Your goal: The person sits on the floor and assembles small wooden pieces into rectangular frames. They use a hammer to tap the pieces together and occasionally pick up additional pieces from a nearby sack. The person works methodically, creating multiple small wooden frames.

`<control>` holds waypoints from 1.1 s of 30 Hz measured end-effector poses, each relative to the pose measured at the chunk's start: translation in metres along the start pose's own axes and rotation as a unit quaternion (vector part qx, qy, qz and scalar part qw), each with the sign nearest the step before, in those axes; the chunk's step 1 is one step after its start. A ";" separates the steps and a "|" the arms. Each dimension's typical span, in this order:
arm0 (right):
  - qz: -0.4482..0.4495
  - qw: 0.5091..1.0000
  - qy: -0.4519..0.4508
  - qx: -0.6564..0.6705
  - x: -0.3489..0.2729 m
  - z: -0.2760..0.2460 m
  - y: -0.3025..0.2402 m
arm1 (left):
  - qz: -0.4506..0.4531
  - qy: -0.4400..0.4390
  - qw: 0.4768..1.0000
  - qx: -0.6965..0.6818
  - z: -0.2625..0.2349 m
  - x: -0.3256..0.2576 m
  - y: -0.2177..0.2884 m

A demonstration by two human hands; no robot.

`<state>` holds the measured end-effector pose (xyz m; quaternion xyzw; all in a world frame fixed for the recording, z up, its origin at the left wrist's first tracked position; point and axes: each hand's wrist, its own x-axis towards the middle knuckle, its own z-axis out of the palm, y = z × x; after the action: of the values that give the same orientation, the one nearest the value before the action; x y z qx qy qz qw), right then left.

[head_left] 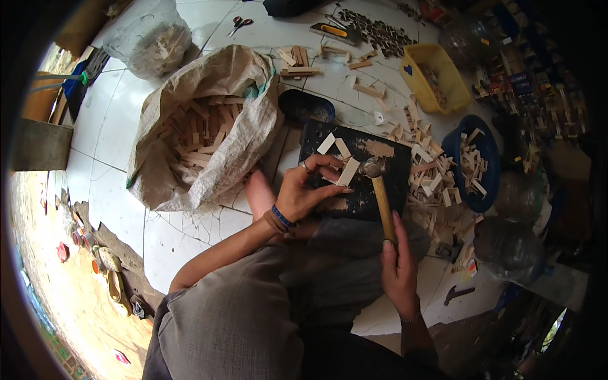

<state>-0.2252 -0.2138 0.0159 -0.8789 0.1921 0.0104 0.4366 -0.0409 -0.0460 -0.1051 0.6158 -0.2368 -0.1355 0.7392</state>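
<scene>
My left hand (308, 190) pinches a small piece made of joined pale wooden strips (348, 172) over a dark, worn board (366, 201). The piece bends at an angle, its far end pointing up and left. In my right hand (400, 263) is a hammer (383, 202) with a wooden handle, gripped near the handle's end. Its metal head is right beside the held strip; whether they touch I cannot tell. A small dark blue tray (307, 106) stands beyond the board.
Left of my arms sits a woven sack (256, 136) full of wooden strips. Assembled wooden pieces are heaped right of the board, by a blue basin (450, 155) and a yellow tub (411, 69). A second hammer (457, 294) lies at right. Scissors (238, 24) and a hand saw (335, 31) lie farther off.
</scene>
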 end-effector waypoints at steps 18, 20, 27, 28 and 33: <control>-0.165 0.972 -0.025 -0.168 -0.009 0.012 0.026 | 0.039 0.023 0.999 0.027 0.001 0.002 -0.002; -0.212 0.966 0.050 -0.139 -0.013 0.011 0.030 | 0.028 0.023 0.999 0.029 -0.001 0.001 -0.003; -0.178 0.963 -0.031 -0.201 -0.008 0.016 0.047 | 0.015 0.010 0.999 0.028 -0.002 0.003 -0.001; -0.224 0.958 0.018 -0.176 -0.008 0.016 0.048 | 0.013 0.012 0.999 0.030 -0.002 0.003 -0.001; -0.320 0.938 0.097 -0.092 -0.011 0.021 0.047 | -0.006 0.019 0.999 0.041 -0.001 0.002 0.002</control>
<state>-0.2485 -0.2195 -0.0316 -0.9270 -0.0598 -0.1971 0.3133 -0.0384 -0.0455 -0.1031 0.6496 -0.2246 -0.1186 0.7166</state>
